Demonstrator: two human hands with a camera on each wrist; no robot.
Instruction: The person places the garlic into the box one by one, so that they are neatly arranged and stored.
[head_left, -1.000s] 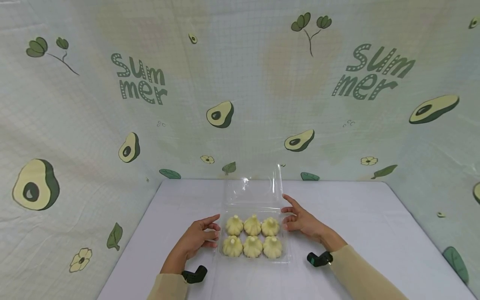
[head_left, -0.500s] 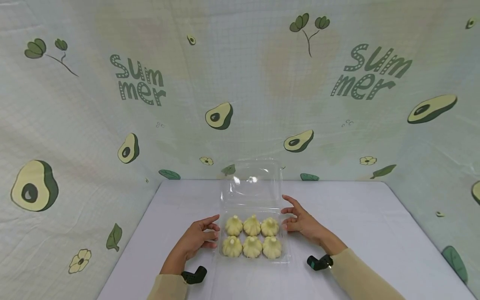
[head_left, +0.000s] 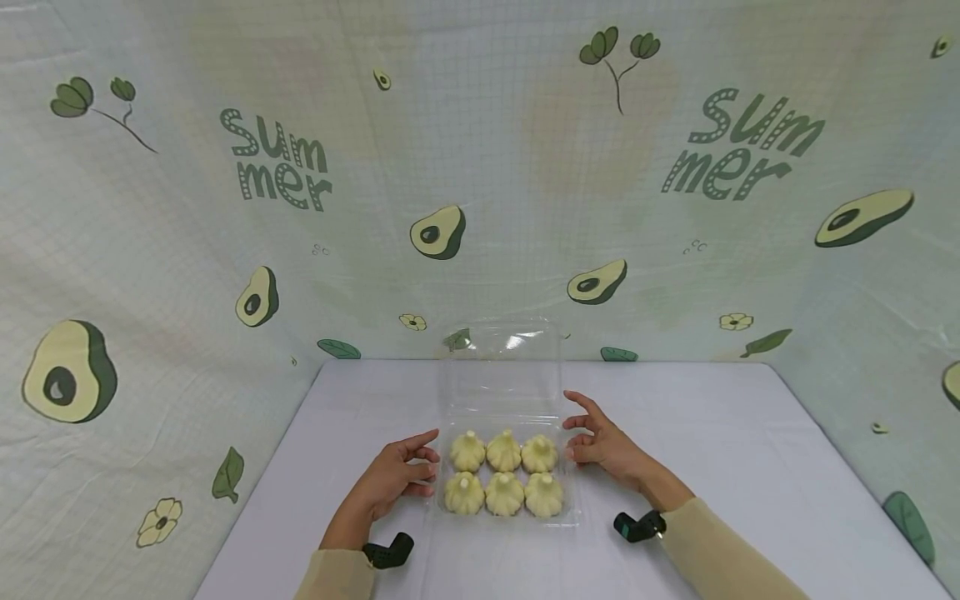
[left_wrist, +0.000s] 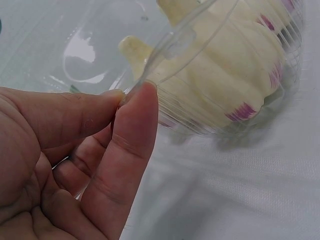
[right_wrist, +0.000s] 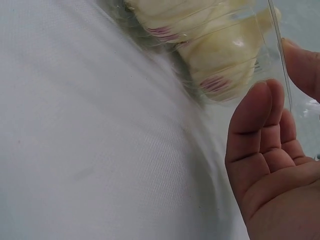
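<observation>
A clear plastic clamshell box (head_left: 504,519) stands on the table with its lid (head_left: 502,375) raised at the back. Inside sit several pale garlic bulbs (head_left: 505,494) in two rows, stems up; purple streaks mark their lower sides in the wrist views. At the box's left side, my left hand (head_left: 405,473) pinches the rim (left_wrist: 172,42) between thumb and finger. On the right side my right hand (head_left: 606,443) holds the other rim (right_wrist: 281,47), thumb on one side and fingers on the other. Its index finger reaches up beside the lid's lower corner.
A white cloth covers the table (head_left: 675,417). Behind and at both sides hangs a pale curtain (head_left: 510,167) printed with avocados and lettering. Each wrist wears a black camera mount (head_left: 390,552), and the sleeves are beige.
The lid shifts its tilt over the second: its outline and reflections differ, and its top edge now shows against the curtain. Both hands and the garlic bulbs stay in place.
</observation>
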